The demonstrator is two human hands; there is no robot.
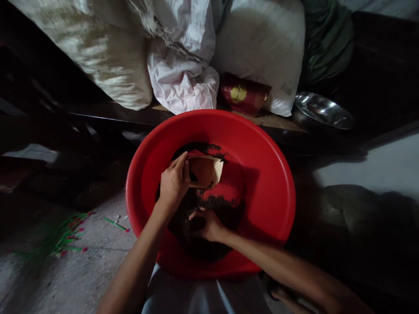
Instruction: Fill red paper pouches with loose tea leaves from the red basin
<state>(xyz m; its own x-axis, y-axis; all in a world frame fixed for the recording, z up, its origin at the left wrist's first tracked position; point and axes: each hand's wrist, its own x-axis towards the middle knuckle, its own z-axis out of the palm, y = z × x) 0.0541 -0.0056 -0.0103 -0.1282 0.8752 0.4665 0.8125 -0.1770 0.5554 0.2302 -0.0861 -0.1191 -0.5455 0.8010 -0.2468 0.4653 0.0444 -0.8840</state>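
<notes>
Red basin, wide round rim, whole rim more or less in view. Near edge up against the pale clothing on the person's lap; far edge just in front of a dark ledge, overlapping it in view. Most open room inside is on the right, bare red wall from the far side round to the right. Left side is tighter: left forearm crosses the rim at near left, right forearm at near right. Hands well apart from the far rim, near each other.

Containers: basin holds dark loose material, spread over the left and middle of the bottom, thicker toward the near side, thin crumbs toward the far side. Paper pouch is above the material inside the basin, tilted, mouth facing the camera, tan inside with a few dark bits.

Left hand grips the pouch by its left side, thumb and fingers closed on it. Right hand is down at the dark material, fingers curved, gap between thumb and fingers; can't tell if it holds any.

On ledge: pale sacks, dark red packet with yellow label, shiny metal bowl. Green-and-red stems on floor, left.
</notes>
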